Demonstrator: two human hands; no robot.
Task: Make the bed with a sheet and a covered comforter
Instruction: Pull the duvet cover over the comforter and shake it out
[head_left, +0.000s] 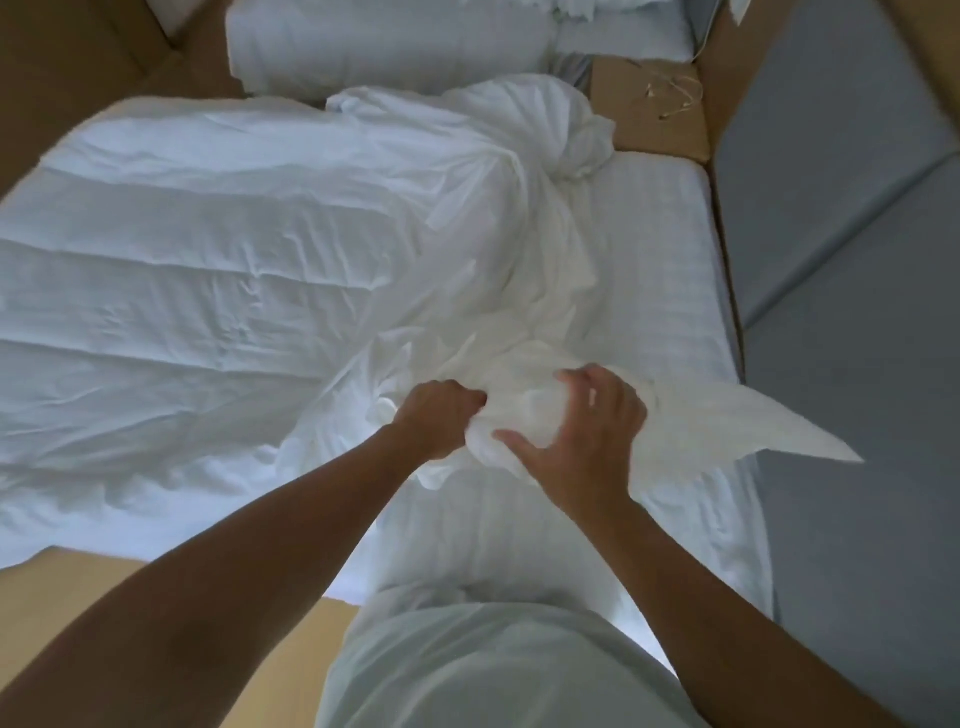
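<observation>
- My pale shirt (467, 670) fills the bottom of the view, and both my bare forearms reach forward from it over the bed (675, 249).
- My left hand (439, 423) is balled into a fist, knuckles up, its grip closed on a bunch of white sheet (519, 410); the forearm runs in from the lower left, wrist nearly straight.
- My right hand (587, 436) sits just beside it, fingers curled over the top of the same bunch and thumb pressing in from below, so that grip is closed on the sheet too. The wrist bends slightly inward.
- A flat pointed corner of the fabric (769, 426) sticks out to the right past my right hand, over the bed's edge.
- From the bunch, the sheet trails away up the bed to a twisted knot-like mass (550, 124).
- The comforter (208, 270), white and creased, lies spread across the left side of the bed.
- White pillows (384, 47) lie beyond the far end of the bed.
- Grey floor (857, 260) runs along the right side.
</observation>
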